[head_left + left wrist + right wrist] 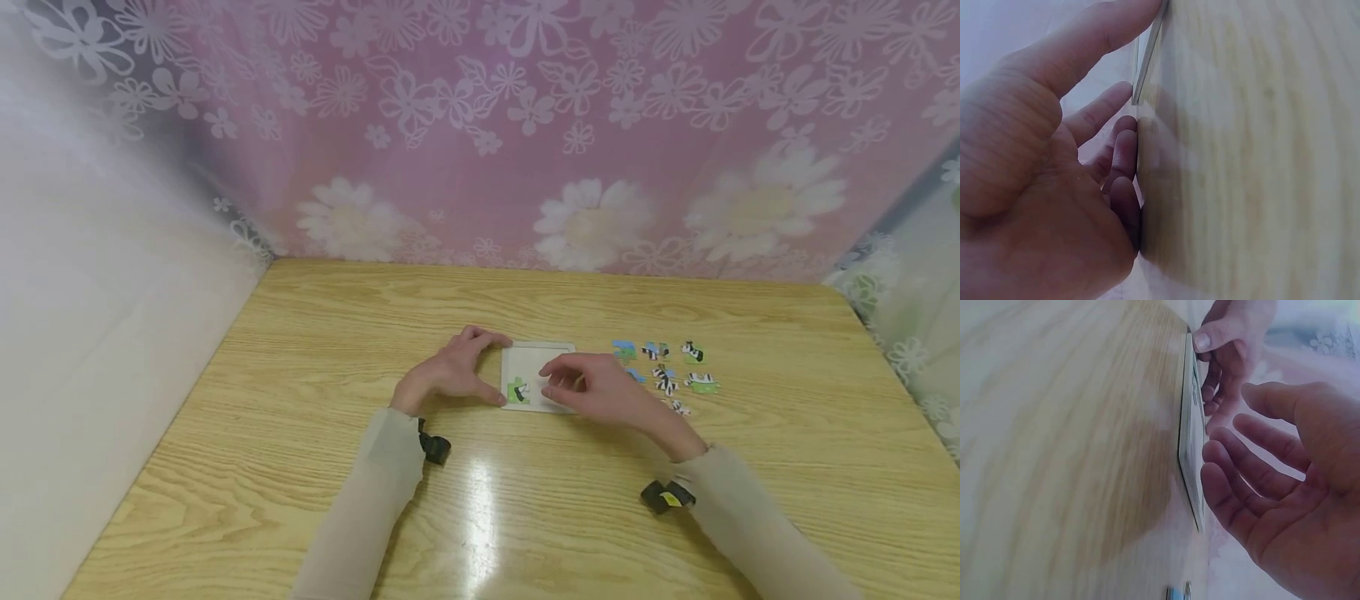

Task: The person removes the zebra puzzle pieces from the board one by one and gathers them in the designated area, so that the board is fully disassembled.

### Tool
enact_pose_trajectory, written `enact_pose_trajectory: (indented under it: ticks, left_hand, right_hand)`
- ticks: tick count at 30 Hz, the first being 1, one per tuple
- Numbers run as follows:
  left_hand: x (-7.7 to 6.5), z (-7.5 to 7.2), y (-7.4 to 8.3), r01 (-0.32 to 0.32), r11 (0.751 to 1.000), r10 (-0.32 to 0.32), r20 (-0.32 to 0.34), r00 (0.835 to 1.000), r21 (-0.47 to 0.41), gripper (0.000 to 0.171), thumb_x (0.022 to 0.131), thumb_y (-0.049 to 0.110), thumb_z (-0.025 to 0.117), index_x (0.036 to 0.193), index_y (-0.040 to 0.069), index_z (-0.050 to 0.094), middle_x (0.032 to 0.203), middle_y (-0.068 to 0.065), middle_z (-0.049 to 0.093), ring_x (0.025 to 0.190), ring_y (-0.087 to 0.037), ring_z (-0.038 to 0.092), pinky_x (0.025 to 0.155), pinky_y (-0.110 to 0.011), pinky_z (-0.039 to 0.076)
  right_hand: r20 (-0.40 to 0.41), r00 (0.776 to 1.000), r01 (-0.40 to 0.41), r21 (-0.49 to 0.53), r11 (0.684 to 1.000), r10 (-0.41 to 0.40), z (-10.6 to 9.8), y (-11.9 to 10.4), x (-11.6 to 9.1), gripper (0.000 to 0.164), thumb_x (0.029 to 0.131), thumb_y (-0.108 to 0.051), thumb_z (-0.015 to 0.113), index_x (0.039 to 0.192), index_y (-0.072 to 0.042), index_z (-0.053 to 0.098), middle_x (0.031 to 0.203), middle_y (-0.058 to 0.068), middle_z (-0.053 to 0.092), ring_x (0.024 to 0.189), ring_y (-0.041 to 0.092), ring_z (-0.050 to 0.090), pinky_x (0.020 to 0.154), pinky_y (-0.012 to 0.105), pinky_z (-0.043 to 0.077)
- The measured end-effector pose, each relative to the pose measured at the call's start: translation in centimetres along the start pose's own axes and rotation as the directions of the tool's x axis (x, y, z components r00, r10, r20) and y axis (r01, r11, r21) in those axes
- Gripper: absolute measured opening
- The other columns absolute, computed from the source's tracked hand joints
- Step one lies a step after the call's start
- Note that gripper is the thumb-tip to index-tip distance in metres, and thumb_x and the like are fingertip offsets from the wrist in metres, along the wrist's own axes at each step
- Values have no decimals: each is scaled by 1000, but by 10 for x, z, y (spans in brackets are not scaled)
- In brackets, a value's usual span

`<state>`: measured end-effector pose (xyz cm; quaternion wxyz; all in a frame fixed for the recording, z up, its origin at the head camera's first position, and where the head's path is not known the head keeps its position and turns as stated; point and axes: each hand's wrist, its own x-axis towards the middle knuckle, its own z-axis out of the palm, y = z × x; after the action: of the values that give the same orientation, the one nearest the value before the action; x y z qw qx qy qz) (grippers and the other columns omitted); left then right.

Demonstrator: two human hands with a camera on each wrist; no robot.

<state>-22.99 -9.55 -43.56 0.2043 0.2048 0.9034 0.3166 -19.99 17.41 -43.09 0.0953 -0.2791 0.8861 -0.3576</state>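
Observation:
A small, pale, square puzzle tray (pixel 528 364) lies flat on the table. One green puzzle piece with a black-and-white animal (pixel 518 391) sits in its lower left corner. My left hand (pixel 457 367) rests at the tray's left side, thumb on the near corner and index finger at the far one, both fairly straight. Over the tray's right part hovers my right hand (pixel 600 387), fingers loosely bent and thumb apart from them. In the right wrist view nothing shows between the fingers of that right hand (pixel 1297 469), which hides part of the tray in the head view.
Several loose puzzle pieces lie right of the tray, among them a green one (pixel 702 382), a striped one (pixel 664 381) and a blue-green one (pixel 624 350). The wooden table (pixel 300 350) ends at a pink flowered curtain (pixel 465 167) behind.

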Motion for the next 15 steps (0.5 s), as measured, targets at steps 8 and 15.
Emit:
enact_pose_trajectory:
  ticks: [8, 15]
  left_hand:
    - [0, 0, 0, 4, 1000, -4, -2, 1000, 5, 87, 78, 37, 89, 153, 30, 44, 152, -7, 38, 134, -31, 42, 112, -54, 38]
    - [0, 0, 1, 17, 1000, -17, 5, 1000, 16, 87, 79, 38, 88, 153, 31, 44, 150, -6, 38, 134, -31, 42, 112, -53, 38]
  right_hand:
    - [29, 999, 20, -40, 999, -19, 11, -4, 14, 21, 94, -20, 73, 112, -9, 74, 91, -1, 70, 80, 8, 61, 73, 26, 51]
    - [32, 999, -7, -115, 993, 11, 18, -7, 20, 19, 91, -22, 76, 107, -11, 76, 89, -1, 66, 75, 8, 54, 71, 28, 46]
